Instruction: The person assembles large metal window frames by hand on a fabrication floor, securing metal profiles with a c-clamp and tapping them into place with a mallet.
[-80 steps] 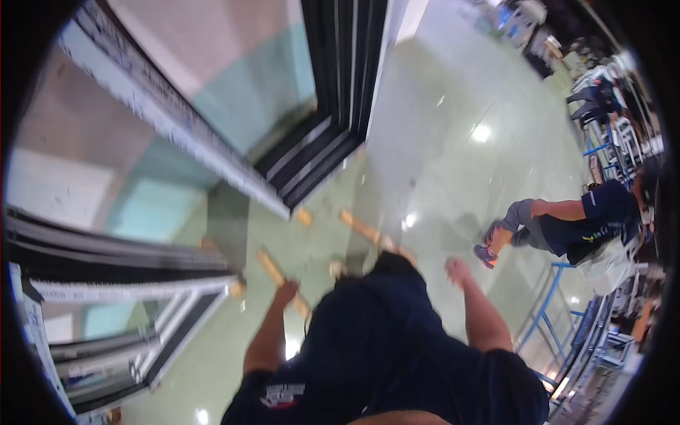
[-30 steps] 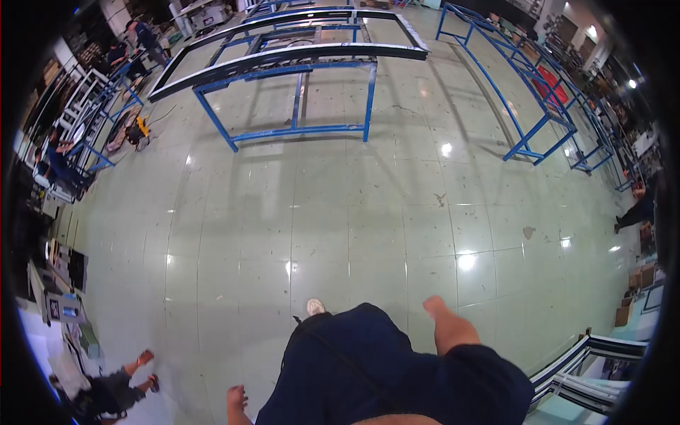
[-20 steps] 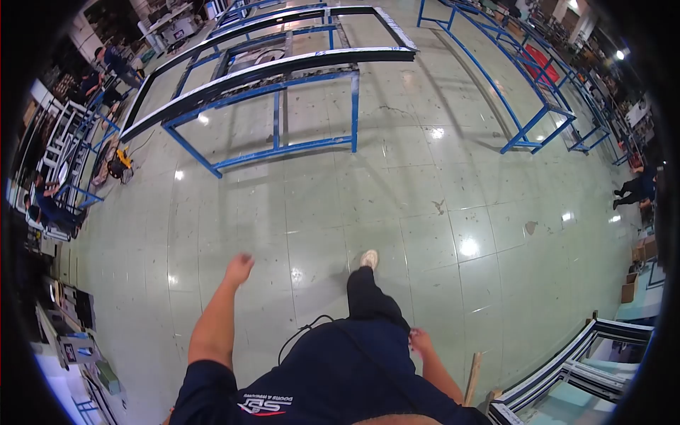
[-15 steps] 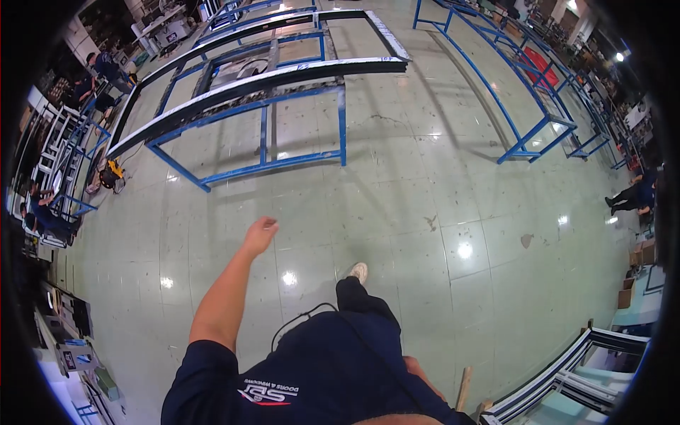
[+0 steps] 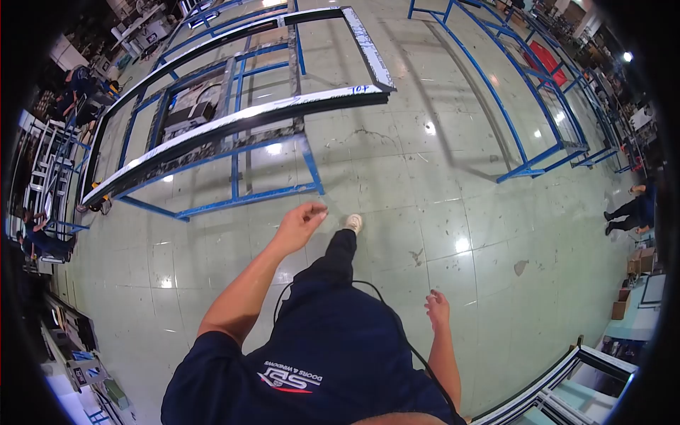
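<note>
My left hand [image 5: 301,225] hangs in the air in front of my body, fingers loosely curled and nothing visible in them. My right hand [image 5: 438,309] is out to the right side, over the floor, with its fingers slightly apart and no object visible in it. Ahead of my left hand, not touched by it, a long black window or door frame [image 5: 241,117] with white film and handwritten marks lies on a blue metal stand [image 5: 244,200]. My pale shoe [image 5: 354,223] shows just beyond the left hand.
Another blue metal rack [image 5: 510,134] stands at the right, near a red object [image 5: 545,64]. Framed panels [image 5: 567,382] lie at the lower right. Co-workers are at the left [image 5: 44,234] and a person [image 5: 634,205] stands at the right. The tiled floor [image 5: 368,283] is shiny.
I have stepped toward the long frame, which now looks closer. My left hand has swung up and to the right. My right hand has come out from beside my body into fuller view.
</note>
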Demonstrator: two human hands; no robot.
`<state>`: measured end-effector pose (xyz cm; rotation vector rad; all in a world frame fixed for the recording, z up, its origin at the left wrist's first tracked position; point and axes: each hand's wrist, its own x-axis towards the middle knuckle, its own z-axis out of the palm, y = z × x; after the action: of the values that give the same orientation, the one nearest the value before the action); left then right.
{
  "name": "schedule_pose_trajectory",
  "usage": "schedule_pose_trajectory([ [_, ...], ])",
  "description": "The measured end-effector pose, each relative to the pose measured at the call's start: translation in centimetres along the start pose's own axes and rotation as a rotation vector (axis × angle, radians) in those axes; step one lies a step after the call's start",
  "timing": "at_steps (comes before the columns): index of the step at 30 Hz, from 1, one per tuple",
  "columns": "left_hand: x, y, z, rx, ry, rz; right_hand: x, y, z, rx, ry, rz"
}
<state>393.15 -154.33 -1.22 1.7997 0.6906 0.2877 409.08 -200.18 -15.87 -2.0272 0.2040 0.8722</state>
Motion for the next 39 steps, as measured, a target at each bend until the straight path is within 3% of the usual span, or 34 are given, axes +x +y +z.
schedule_pose_trajectory([
  [2,7.4,1.8,-0.5,-0.014,0.056,0.037,3.3,-1.7,0.8,-0.004,-0.024,-0.023],
  [4,14.3,5.6,-1.2,-0.024,0.057,0.035,4.5,-2.9,1.0,-0.012,-0.012,0.214],
  [5,18.1,7.0,-1.3,-0.037,0.065,0.048,4.5,-3.9,0.6,-0.093,-0.018,0.182],
  [6,22.3,7.7,-1.3,-0.078,0.073,0.067,4.0,-6.4,0.2,-0.123,-0.024,0.317],
  [8,30.7,9.2,-1.1,-0.072,0.103,0.073,5.0,-4.5,-1.3,0.111,0.000,0.275],
  [12,46.9,9.4,-0.4,-0.170,0.196,0.021,5.7,-6.1,-3.7,0.241,0.127,0.354],
  [13,50.7,8.7,-0.3,-0.158,0.288,-0.022,6.8,-5.3,-3.9,0.075,0.174,0.250],
  [14,54.2,8.1,-0.2,-0.147,0.384,-0.065,11.7,9.3,-5.7,-0.094,0.218,0.143],
  [15,57.9,6.7,-0.2,-0.143,0.392,-0.071,13.3,0.9,-8.4,-0.099,0.208,0.143],
  [18,65.9,4.6,-0.8,-0.066,0.689,-0.160,22.6,-6.1,-15.7,-0.172,0.129,0.089],
  [20,69.2,4.4,-0.4,-0.116,0.739,-0.216,28.9,-11.5,-20.9,-0.236,0.070,0.044],
  [25,71.8,6.3,1.3,-0.340,0.846,-0.383,40.7,-21.2,-32.1,-0.406,-0.102,-0.042],
  [29,72.4,4.0,1.1,-0.340,0.873,-0.407,47.2,-31.4,-36.6,-0.555,-0.266,-0.102],
  [30,72.7,3.7,0.9,-0.353,0.874,-0.390,49.4,-36.4,-39.0,-0.007,0.034,0.348],
  [31,73.3,3.8,0.6,-0.367,0.874,-0.362,52.7,-41.0,-40.2,-0.032,0.188,0.415],
  [34,73.2,3.9,1.1,-0.403,0.926,-0.319,60.8,-53.2,-41.4,-0.078,0.289,0.226],
  [37,73.1,4.3,1.4,-0.439,0.949,-0.317,65.5,-63.3,-36.1,-0.139,0.254,0.089],
  [39,73.2,4.6,1.3,-0.370,0.938,-0.316,69.0,-66.7,-30.5,-0.158,0.162,0.083],
])
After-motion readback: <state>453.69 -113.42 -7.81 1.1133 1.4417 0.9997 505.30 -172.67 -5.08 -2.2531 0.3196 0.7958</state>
